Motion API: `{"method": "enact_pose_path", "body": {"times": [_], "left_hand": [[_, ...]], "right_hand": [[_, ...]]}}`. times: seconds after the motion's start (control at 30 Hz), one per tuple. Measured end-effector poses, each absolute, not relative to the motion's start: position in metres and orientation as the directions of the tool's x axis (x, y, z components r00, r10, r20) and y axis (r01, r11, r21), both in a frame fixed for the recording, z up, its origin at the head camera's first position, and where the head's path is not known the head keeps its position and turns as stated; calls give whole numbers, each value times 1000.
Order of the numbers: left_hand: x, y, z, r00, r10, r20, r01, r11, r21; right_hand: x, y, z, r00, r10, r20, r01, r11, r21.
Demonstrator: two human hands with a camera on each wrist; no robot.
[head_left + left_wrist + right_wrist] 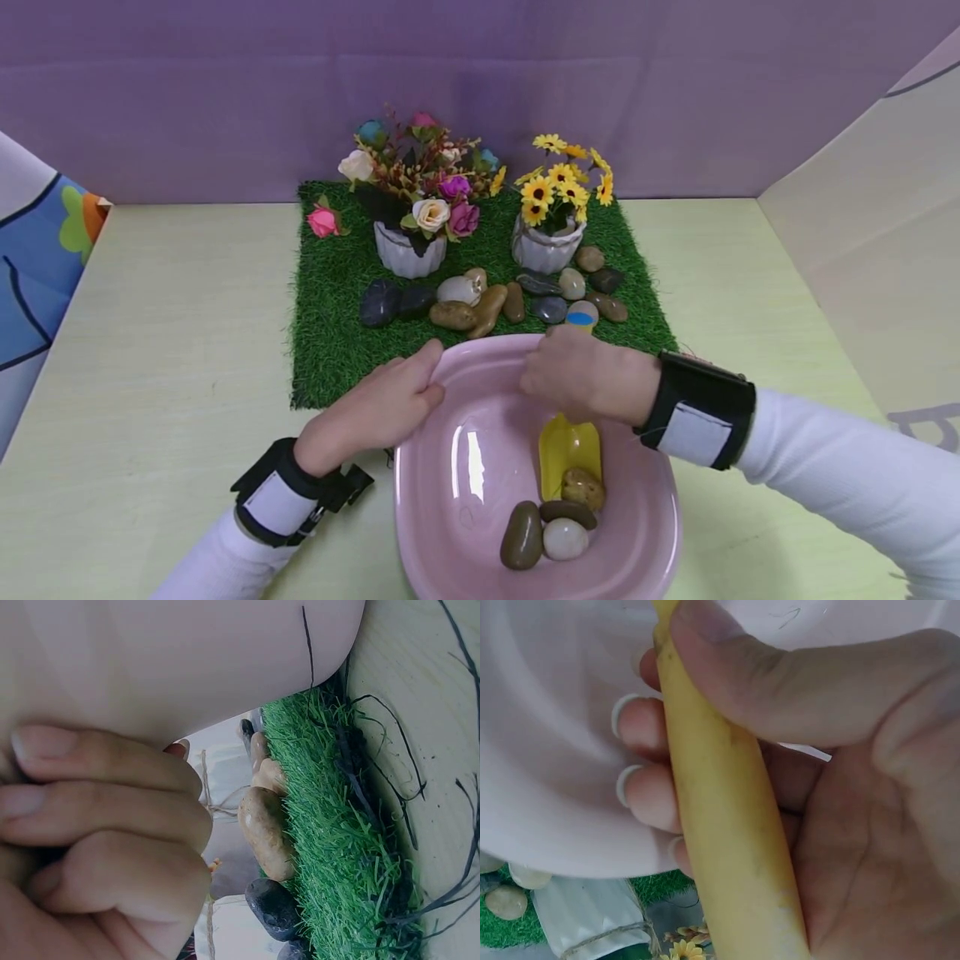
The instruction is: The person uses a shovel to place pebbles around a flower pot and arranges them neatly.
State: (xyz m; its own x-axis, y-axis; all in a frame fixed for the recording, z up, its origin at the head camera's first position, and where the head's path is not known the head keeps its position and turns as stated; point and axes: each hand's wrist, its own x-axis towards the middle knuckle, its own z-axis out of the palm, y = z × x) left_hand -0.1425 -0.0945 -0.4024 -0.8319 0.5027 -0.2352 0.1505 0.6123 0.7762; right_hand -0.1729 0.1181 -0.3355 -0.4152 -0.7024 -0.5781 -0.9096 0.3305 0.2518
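Note:
My right hand [588, 371] grips the handle of a yellow shovel [558, 446], whose blade points down into a pink basin [480, 425]. In the right wrist view, the thumb lies along the yellow handle [720, 817] with the fingers wrapped behind it. A mottled tan stone [582, 488] overlaps the blade's front end. Just beyond it in the basin lie a flat brown stone [567, 513], a white stone [565, 539] and a long olive-brown stone [521, 536]. My left hand [378, 408] holds the basin's left rim, its fingers curled under the edge in the left wrist view.
Behind the basin, a green turf mat [326, 350] bears several stones [487, 308]. Two white pots stand there, one with mixed flowers [411, 250], one with yellow flowers [546, 246]. A loose pink rose [323, 222] lies at the mat's left. A purple cloth [480, 92] hangs behind the table.

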Motion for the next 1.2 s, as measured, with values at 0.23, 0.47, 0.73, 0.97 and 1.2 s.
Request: {"method": "enact_pose_path", "body": {"times": [0.23, 0.47, 0.73, 0.97, 1.2], "left_hand": [[-143, -94, -402, -834, 506, -223, 166, 614, 772], [-143, -95, -402, -835, 502, -224, 170, 624, 763], [-142, -94, -401, -838, 506, -204, 188, 619, 762], [-142, -93, -402, -841, 498, -211, 180, 626, 759], [-141, -93, -402, -837, 501, -222, 167, 620, 767]], "right_hand": [[-171, 118, -334, -409, -675, -614, -911, 332, 243], [-170, 124, -332, -385, -655, -650, -878, 477, 40], [-162, 120, -352, -339, -680, -650, -891, 454, -10], [-155, 122, -354, -340, -715, -611, -926, 370, 82], [-148, 124, -355, -450, -662, -599, -887, 413, 209]]}}
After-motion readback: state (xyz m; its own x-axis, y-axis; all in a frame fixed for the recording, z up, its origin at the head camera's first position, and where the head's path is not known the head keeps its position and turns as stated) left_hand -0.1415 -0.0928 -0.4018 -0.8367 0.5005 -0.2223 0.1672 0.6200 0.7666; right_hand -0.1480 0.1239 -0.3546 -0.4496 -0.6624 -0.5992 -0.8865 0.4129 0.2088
